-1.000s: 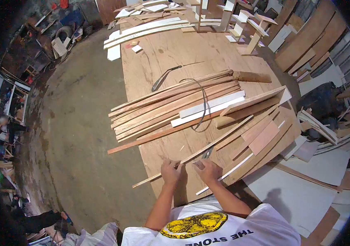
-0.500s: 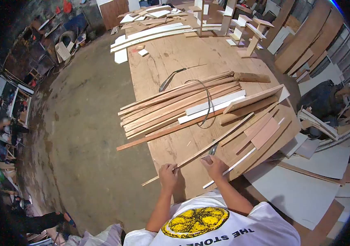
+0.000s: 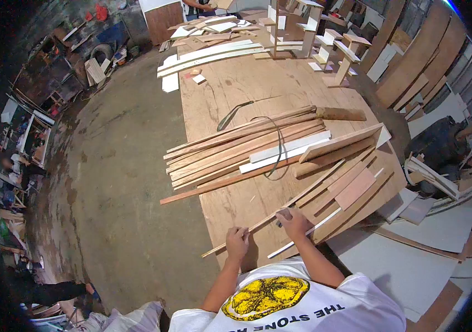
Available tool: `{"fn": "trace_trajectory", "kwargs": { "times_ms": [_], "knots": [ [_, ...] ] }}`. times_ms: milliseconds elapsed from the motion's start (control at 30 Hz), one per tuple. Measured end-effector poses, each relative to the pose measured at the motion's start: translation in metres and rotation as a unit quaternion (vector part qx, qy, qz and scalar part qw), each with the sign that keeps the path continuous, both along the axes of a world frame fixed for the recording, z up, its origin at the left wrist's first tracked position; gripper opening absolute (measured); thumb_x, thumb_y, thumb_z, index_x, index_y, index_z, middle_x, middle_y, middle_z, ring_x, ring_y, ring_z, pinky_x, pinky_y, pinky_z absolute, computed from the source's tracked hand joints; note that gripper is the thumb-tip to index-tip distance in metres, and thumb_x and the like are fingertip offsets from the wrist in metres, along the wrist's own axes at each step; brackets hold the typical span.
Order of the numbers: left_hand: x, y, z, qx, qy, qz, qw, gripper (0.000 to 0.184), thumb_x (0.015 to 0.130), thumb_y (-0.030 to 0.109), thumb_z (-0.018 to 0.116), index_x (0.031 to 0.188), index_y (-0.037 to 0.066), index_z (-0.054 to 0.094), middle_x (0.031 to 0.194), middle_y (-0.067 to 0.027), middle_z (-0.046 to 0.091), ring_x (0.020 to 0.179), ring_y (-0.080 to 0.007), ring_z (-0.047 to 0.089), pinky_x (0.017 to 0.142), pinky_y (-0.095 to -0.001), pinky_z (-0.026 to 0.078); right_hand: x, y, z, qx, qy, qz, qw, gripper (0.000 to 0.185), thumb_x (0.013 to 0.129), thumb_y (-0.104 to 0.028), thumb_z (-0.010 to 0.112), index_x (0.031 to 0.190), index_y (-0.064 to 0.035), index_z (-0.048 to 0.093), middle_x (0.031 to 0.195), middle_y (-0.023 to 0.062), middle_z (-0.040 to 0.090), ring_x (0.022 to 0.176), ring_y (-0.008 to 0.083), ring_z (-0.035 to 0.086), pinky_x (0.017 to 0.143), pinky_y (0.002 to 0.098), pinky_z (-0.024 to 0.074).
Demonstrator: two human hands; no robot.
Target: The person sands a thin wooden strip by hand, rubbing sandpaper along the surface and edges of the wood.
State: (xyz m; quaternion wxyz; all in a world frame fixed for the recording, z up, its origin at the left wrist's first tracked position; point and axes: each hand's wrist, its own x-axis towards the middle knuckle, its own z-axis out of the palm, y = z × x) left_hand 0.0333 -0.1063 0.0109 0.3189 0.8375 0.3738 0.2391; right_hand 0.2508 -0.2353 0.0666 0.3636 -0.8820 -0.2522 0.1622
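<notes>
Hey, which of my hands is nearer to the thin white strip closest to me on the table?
Your right hand: its wrist crosses over the white strip in this view. Your left hand is apart, left of the strip's near end.

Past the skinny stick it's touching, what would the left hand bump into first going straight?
The left hand would probably meet the tiny pale sliver; if it misses that, the long reddish strip beyond. Its aim is unclear.
</notes>
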Motion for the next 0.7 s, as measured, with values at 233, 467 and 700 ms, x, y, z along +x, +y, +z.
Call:
{"fn": "trace_trajectory", "kwargs": {
  "times_ms": [233,467,700],
  "knots": [
    [0.002,-0.007,0.002,0.027,0.002,0.016,1.000,0.020,0.084,0.010,0.088,0.103,0.009,0.082,0.096,-0.0111,0.072,0.094,-0.0343,0.068,0.085,-0.0461,0.056,0.009,0.007,-0.046,-0.029,-0.057,0.095,0.993,0.034,0.092,-0.040,0.086,0.104,-0.0088,0.081,0.096,0.0150,0.077,0.094,0.0385,0.073,0.082,0.0480,0.0577],
    [0.027,-0.001,-0.010,0.052,-0.033,0.020,0.998,0.021,0.082,0.010,0.088,0.102,0.011,0.082,0.096,-0.0109,0.072,0.095,-0.0333,0.068,0.086,-0.0461,0.055,0.015,0.020,-0.034,-0.085,-0.063,0.091,0.990,0.027,0.096,-0.036,0.081,0.110,-0.0132,0.079,0.107,0.0150,0.074,0.103,0.0404,0.071,0.087,0.0508,0.0571],
    [0.025,0.005,-0.005,0.022,-0.001,0.016,1.000,0.018,0.081,0.014,0.090,0.097,0.012,0.084,0.090,-0.0085,0.070,0.092,-0.0314,0.067,0.085,-0.0461,0.055,0.019,0.014,-0.049,-0.060,-0.082,0.156,0.983,0.051,0.100,-0.060,0.070,0.120,-0.0132,0.076,0.120,0.0199,0.075,0.110,0.0461,0.074,0.090,0.0588,0.0596]
  ]
}}
